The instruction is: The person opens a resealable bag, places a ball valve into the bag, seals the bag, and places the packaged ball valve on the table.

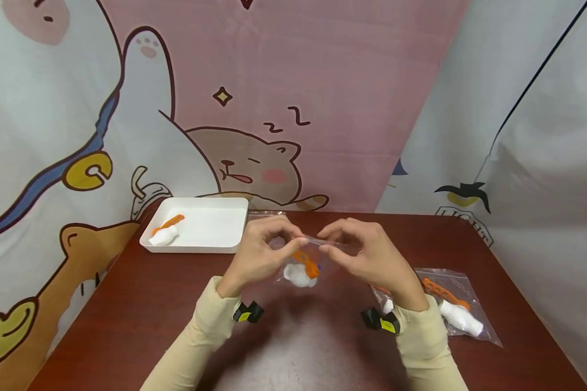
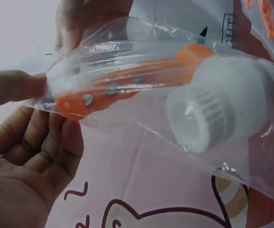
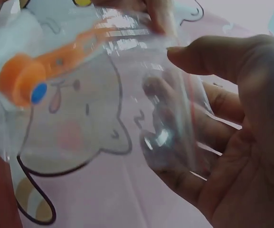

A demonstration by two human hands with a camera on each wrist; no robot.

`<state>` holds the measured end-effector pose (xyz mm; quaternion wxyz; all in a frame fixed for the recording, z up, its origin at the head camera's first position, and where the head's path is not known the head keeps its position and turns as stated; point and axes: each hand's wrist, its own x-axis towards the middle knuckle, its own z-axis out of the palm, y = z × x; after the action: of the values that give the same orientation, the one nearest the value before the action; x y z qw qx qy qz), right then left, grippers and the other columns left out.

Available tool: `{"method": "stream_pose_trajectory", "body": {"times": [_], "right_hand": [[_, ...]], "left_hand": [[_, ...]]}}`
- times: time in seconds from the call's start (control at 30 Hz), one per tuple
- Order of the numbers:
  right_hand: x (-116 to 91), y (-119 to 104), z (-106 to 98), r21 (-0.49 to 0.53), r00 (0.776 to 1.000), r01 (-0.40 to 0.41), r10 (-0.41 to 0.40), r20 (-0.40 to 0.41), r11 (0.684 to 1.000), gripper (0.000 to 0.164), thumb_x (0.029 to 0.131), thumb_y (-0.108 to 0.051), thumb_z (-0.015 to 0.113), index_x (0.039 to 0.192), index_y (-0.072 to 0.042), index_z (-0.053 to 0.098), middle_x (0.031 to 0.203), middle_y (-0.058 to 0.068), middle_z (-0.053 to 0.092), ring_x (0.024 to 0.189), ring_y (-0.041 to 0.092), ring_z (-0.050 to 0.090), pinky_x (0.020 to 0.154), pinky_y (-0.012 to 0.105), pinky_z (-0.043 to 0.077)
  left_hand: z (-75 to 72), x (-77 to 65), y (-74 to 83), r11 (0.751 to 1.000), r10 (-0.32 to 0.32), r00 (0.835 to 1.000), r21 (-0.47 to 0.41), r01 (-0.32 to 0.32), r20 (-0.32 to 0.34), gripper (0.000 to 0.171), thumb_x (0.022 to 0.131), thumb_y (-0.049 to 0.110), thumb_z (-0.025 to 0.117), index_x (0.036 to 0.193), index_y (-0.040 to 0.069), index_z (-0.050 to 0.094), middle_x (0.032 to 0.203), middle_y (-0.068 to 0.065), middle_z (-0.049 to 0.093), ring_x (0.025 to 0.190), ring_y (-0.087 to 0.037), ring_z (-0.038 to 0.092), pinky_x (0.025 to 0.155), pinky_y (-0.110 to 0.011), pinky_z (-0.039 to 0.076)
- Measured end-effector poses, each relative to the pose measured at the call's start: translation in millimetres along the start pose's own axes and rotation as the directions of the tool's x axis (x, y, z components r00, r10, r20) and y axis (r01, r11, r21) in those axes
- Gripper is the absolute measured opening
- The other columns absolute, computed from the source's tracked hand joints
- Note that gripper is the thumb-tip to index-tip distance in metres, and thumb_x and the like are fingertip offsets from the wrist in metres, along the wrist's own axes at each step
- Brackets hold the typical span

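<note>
Between the hands is a clear zip bag (image 2: 122, 123) with a red line along its mouth. In it lie a white plastic bottle (image 2: 250, 102) with a ribbed neck and an orange strip with holes (image 2: 113, 88), whose round end has a blue spot. My left hand (image 1: 264, 247) pinches the bag's mouth between thumb and fingers. At the mouth's other end, my right hand (image 1: 367, 252) has its thumb on the near side and fingers behind the film. A gap shows between its thumb and index fingertip. The bag's contents hang below the mouth.
A white tray (image 1: 215, 225) at the back left holds another orange strip (image 1: 168, 224) and a white piece (image 1: 163, 235). Packed clear bags (image 1: 479, 293) lie on the brown table (image 1: 293, 353) at the right. A printed cloth (image 1: 342, 108) hangs behind.
</note>
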<state>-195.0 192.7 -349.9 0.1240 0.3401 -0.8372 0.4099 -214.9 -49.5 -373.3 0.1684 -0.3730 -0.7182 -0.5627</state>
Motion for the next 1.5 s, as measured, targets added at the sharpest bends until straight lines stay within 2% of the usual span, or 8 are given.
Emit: {"method": "stream_pose_trajectory", "body": {"times": [0.1,0.17,0.43,0.7,1.0,1.2,1.33,1.5], "right_hand": [[3.1,-4.8,6.0,0.014,0.999,0.047,-0.047,-0.020,0.999,0.018,0.089,-0.013,0.081,0.104,-0.022,0.076,0.094,-0.011,0.073,0.082,0.004,0.068,0.077,0.024,0.058],[4.4,-6.6,8.5,0.028,0.997,0.071,-0.070,-0.030,0.997,0.018,0.088,-0.010,0.081,0.101,-0.021,0.076,0.093,-0.011,0.072,0.082,0.005,0.067,0.075,0.024,0.058],[5.1,-5.8,10.8,0.121,0.997,0.078,-0.077,-0.014,0.990,0.011,0.089,-0.007,0.079,0.096,-0.015,0.077,0.087,-0.006,0.072,0.076,0.007,0.063,0.070,0.021,0.054],[6.2,-7.0,13.2,0.040,0.992,0.119,-0.117,-0.045,0.992,0.009,0.091,-0.009,0.078,0.091,-0.018,0.076,0.084,-0.009,0.067,0.074,0.006,0.058,0.061,0.020,0.050],[4.4,-4.2,14.4,0.065,0.995,0.097,-0.094,-0.046,0.993,0.011,0.090,-0.007,0.078,0.092,-0.018,0.074,0.085,-0.009,0.067,0.073,0.007,0.059,0.064,0.023,0.053],[3.4,-3.0,12.7,0.058,0.995,0.095,-0.093,-0.039,0.994,0.010,0.091,-0.008,0.077,0.092,-0.018,0.074,0.085,-0.009,0.066,0.074,0.007,0.058,0.064,0.024,0.053],[3.0,-2.7,10.6,0.011,0.995,0.086,-0.086,-0.044,0.996,0.011,0.091,-0.010,0.077,0.092,-0.020,0.073,0.084,-0.011,0.065,0.073,0.006,0.057,0.063,0.023,0.050],[3.3,-2.9,9.3,-0.003,0.996,0.079,-0.079,-0.048,0.997,0.011,0.091,-0.010,0.077,0.090,-0.020,0.073,0.084,-0.011,0.065,0.073,0.006,0.056,0.064,0.021,0.049]], "left_hand": [[2.5,0.0,0.7,1.000,-0.007,1.000,-0.026,0.007,0.015,0.005,0.090,0.010,0.079,0.089,0.006,0.077,0.079,-0.002,0.069,0.071,-0.011,0.062,0.061,-0.026,0.054],[3.4,-0.3,1.6,0.999,-0.016,1.000,-0.050,0.018,0.025,0.005,0.090,0.010,0.079,0.090,0.005,0.077,0.080,-0.003,0.070,0.071,-0.012,0.063,0.062,-0.025,0.054],[3.4,-0.8,3.9,0.994,-0.045,0.997,-0.095,0.052,0.066,0.005,0.091,0.009,0.078,0.092,0.004,0.078,0.082,-0.005,0.071,0.072,-0.012,0.060,0.062,-0.024,0.050],[5.7,-0.9,6.4,0.997,-0.045,0.999,-0.059,0.046,0.020,0.005,0.089,0.010,0.080,0.088,0.005,0.078,0.079,-0.003,0.071,0.072,-0.011,0.062,0.063,-0.024,0.052],[6.6,-1.3,8.7,1.000,0.014,0.999,-0.001,-0.014,-0.041,0.005,0.086,0.008,0.082,0.084,0.009,0.078,0.076,-0.002,0.073,0.067,-0.009,0.063,0.058,-0.026,0.054],[5.7,-0.7,8.9,0.999,0.029,0.999,0.014,-0.029,-0.045,0.005,0.086,0.009,0.083,0.084,0.009,0.078,0.076,-0.002,0.073,0.067,-0.009,0.064,0.058,-0.026,0.054],[4.9,-0.6,8.1,1.000,0.013,0.999,-0.019,-0.013,-0.042,0.005,0.086,0.007,0.081,0.084,0.008,0.077,0.079,-0.004,0.075,0.068,-0.012,0.066,0.060,-0.026,0.055],[5.2,-0.3,5.2,0.997,-0.032,0.999,-0.076,0.032,-0.002,0.006,0.089,0.007,0.079,0.086,0.008,0.074,0.082,-0.005,0.072,0.071,-0.013,0.063,0.062,-0.025,0.054]]}}
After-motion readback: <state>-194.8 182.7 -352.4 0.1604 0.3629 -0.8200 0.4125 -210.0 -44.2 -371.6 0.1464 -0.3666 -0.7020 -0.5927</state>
